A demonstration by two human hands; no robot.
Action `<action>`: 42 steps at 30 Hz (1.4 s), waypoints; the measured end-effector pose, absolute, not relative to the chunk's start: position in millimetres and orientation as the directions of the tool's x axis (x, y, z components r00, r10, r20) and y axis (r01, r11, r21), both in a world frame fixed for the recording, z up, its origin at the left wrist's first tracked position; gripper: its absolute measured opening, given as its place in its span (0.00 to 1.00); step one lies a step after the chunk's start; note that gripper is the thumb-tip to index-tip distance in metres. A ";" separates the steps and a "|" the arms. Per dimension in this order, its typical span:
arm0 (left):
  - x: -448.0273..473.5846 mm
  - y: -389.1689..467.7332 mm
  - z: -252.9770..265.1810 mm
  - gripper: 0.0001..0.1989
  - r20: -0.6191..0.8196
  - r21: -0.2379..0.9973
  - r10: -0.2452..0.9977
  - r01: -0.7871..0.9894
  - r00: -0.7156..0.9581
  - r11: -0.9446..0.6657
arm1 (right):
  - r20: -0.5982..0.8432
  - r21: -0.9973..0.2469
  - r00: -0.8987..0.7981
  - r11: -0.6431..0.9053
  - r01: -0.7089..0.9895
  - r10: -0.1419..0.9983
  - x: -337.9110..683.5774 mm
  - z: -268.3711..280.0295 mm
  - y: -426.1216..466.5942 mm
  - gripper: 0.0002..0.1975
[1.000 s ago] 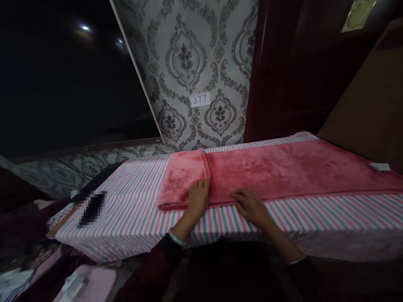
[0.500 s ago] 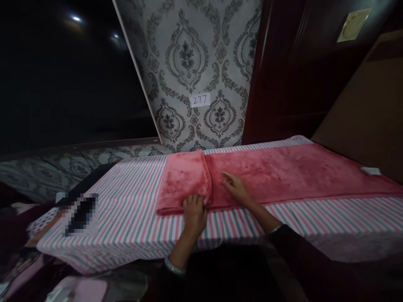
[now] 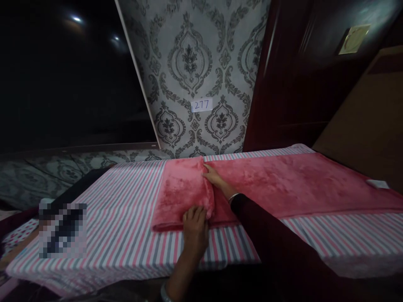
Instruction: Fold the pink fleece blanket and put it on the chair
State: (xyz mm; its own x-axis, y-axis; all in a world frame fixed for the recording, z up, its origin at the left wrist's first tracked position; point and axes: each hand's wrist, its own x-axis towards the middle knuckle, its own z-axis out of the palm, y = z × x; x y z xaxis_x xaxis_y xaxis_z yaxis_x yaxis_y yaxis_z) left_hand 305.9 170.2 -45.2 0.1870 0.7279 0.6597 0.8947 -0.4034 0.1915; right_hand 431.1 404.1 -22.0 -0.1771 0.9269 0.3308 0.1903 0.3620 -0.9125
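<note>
A long plush pink-red blanket lies across the table, its left end folded over into a thicker layer. My left hand has its fingers curled over the near corner of that layer, gripping it beside the loose edge. Farther back, my right hand holds the same edge near its far corner, thumb and fingers closed on the fabric. The fingertips of both hands are partly sunk in the pile.
A striped cloth covers the table. Behind stand a patterned wall with a paper label, a large dark screen at left, and a brown panel at right. A white tag lies on the blanket's right part.
My right hand has moved left and away from me, from above the flat part of the blanket to the folded layer's far edge. My left hand stays at the near corner.
</note>
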 end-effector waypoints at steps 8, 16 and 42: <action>333.3 184.2 -17.3 0.19 0.645 0.212 0.732 0.869 0.219 -0.447 | 0.312 -0.923 -0.057 0.316 0.219 0.949 453.1 1.3 410.1 0.38; 356.4 181.8 -42.6 0.20 0.475 0.198 0.811 0.857 0.340 -0.475 | 0.251 -0.917 -0.055 0.256 0.305 0.966 493.2 -29.9 391.2 0.35; 244.2 397.6 64.5 0.26 0.055 0.239 0.996 0.968 0.064 -0.075 | 0.227 -0.348 -0.195 0.266 0.899 0.954 411.1 29.4 424.8 0.30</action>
State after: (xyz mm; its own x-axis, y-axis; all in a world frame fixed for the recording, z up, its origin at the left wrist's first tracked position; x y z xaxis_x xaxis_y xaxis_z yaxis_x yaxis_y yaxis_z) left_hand 244.2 397.6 64.5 0.0640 0.9964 0.0554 0.9681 -0.0755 0.2390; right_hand 411.1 424.8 29.4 -0.1945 0.9543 0.2269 0.8990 0.2660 -0.3480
